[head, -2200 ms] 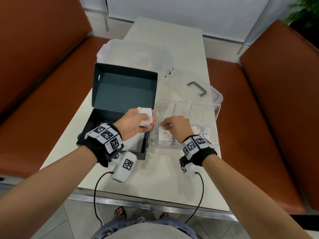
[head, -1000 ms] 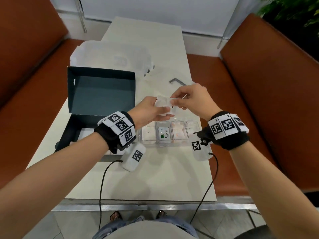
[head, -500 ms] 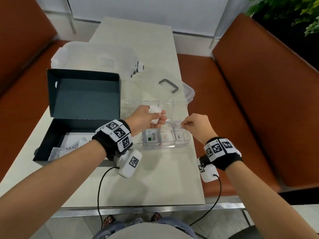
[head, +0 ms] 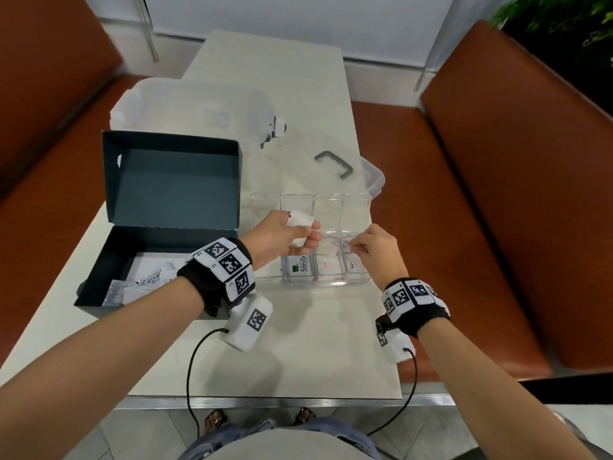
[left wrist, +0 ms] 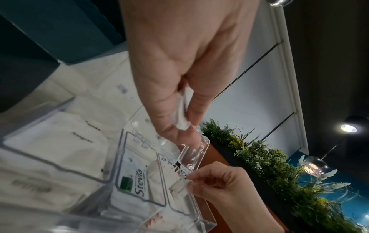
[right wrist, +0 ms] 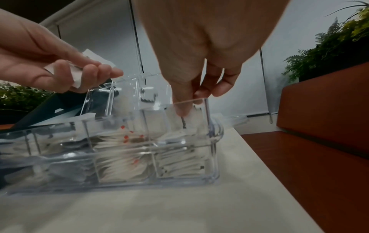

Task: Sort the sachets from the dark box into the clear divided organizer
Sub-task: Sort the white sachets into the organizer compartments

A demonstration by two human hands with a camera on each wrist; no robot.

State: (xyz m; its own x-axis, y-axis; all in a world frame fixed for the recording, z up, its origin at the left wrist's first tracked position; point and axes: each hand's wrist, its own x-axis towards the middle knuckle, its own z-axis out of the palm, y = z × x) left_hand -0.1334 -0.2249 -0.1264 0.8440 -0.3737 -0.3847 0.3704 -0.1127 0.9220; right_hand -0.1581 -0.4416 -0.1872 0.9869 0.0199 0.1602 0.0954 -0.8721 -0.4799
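Observation:
The dark box lies open on the left of the table, with several sachets in its base. To its right stands the clear divided organizer, a Stevia sachet showing in one front cell. My left hand hovers over the organizer's left half and grips a few white sachets. My right hand pinches one white sachet and holds it down inside the rightmost cell, on top of the sachets stacked there.
A clear lid with a grey handle lies behind the organizer. A translucent plastic container sits behind the box. Orange benches flank the table. The organizer stands near the table's right edge. Wrist cables hang over the front edge.
A second ago both hands met above the organizer with a sachet between them. The right hand has since come down with that sachet into the rightmost cell; the left keeps its bundle.

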